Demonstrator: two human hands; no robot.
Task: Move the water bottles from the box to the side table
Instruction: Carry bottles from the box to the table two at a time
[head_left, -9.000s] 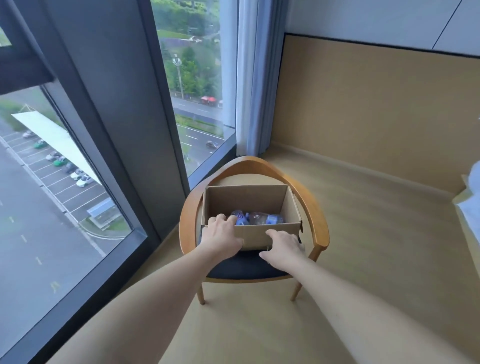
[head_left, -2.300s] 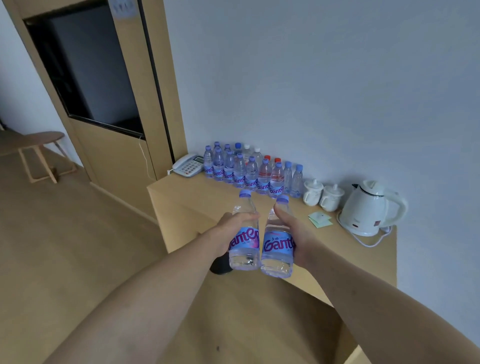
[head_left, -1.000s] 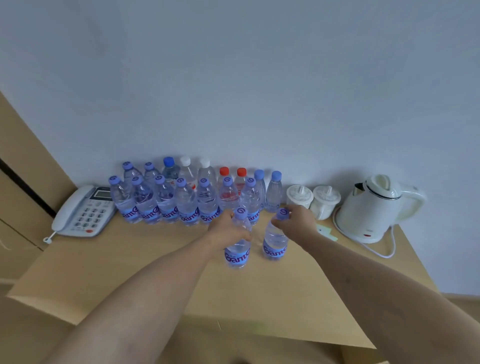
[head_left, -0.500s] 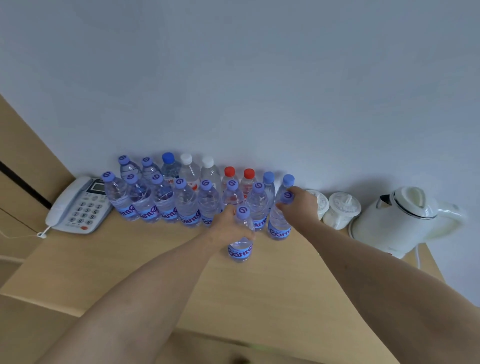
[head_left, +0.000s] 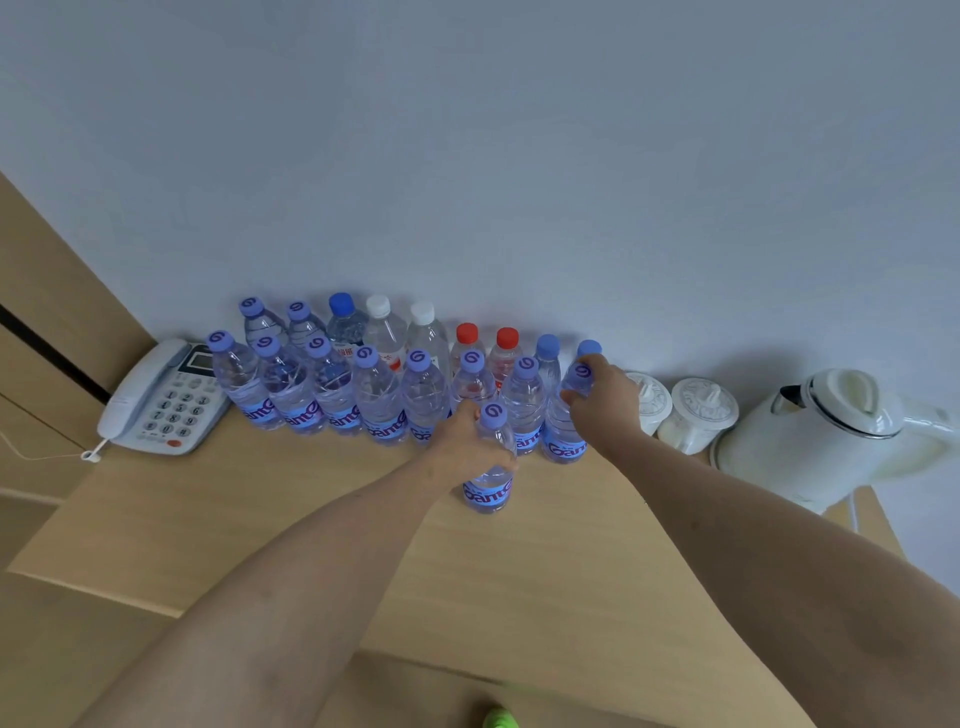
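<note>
Since half a second before, the right hand had pushed its bottle a little farther toward the wall, so that it stood at the right end of the front row of bottles, touching its left neighbour or nearly so, while the left hand had hardly moved. Both bottles were upright on the side table, long axis vertical. The right hand's fingers were curled round the neck and shoulder of its bottle, just under the purple cap. The left hand's fingers were wrapped round the upper body of the other bottle, which stood alone, nearer to the person than the row, in front of the gap between two row bottles. This was the relation that mattered: the lone bottle lay on the near side of the row, and no free place showed directly behind it, so I judged it would stay as the start of a new near row or slide sideways. The left hand was the nearer one for that. Two lidded white cups stood just right of the right hand, with a white kettle farther right, so the release there asked for some care. A telephone lay at the far left.
</note>
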